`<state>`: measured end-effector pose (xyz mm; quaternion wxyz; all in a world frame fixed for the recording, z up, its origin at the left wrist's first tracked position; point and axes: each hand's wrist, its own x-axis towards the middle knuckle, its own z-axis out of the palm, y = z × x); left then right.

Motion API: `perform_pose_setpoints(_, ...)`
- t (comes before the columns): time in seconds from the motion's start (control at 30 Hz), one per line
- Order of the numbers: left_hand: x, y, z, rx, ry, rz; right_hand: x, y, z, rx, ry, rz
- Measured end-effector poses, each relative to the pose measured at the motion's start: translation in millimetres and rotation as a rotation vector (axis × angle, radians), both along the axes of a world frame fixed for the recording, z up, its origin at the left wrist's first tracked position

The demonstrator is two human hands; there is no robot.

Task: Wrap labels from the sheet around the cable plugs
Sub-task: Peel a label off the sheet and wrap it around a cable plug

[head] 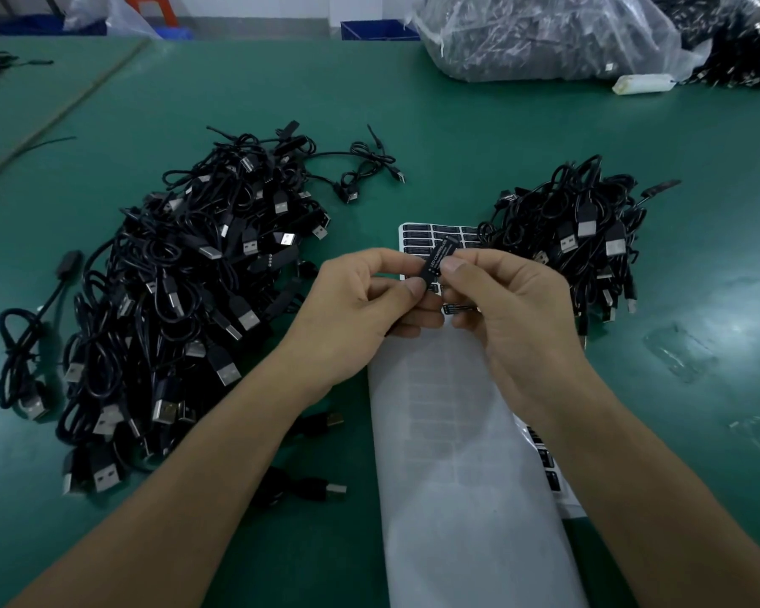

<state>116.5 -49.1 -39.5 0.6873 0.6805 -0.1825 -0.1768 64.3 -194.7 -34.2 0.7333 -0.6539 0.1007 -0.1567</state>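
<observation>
Cable plugs lay in two black heaps on the green tabletop (457, 147): the big heap (185, 309) sat to the left of the hands and the smaller heap (580, 239) to their right, both within easy reach. Between the heaps ran the long label sheet (457, 454), mostly bare backing on the near side. A few dark labels (417, 236) were left at its far end, just beyond the fingers.

Above that sheet the person held one slim black plug (439, 256) with white lettering on it. The left hand (347, 318) pinched its lower end between thumb and forefinger, and the right hand (514, 318) pinched its upper part the same way. From where I stood I could not tell whether the lettering was a label already pressed down or one only half wrapped.

The plug looked light and rigid, a thing to be held by its ends so the middle stayed free. The labels looked thin and tacky, likely to crease or stick to skin, and best lifted by a corner. The cords seemed limp and prone to snagging.
</observation>
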Motion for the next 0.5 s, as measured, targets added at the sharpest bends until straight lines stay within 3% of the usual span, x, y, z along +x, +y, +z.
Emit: perform_pose_setpoints(0.5,-2.8,0.3,3.3,-0.017,0.028,-0.059,-0.3,-0.3,0.9,-0.053,0.0,-0.009)
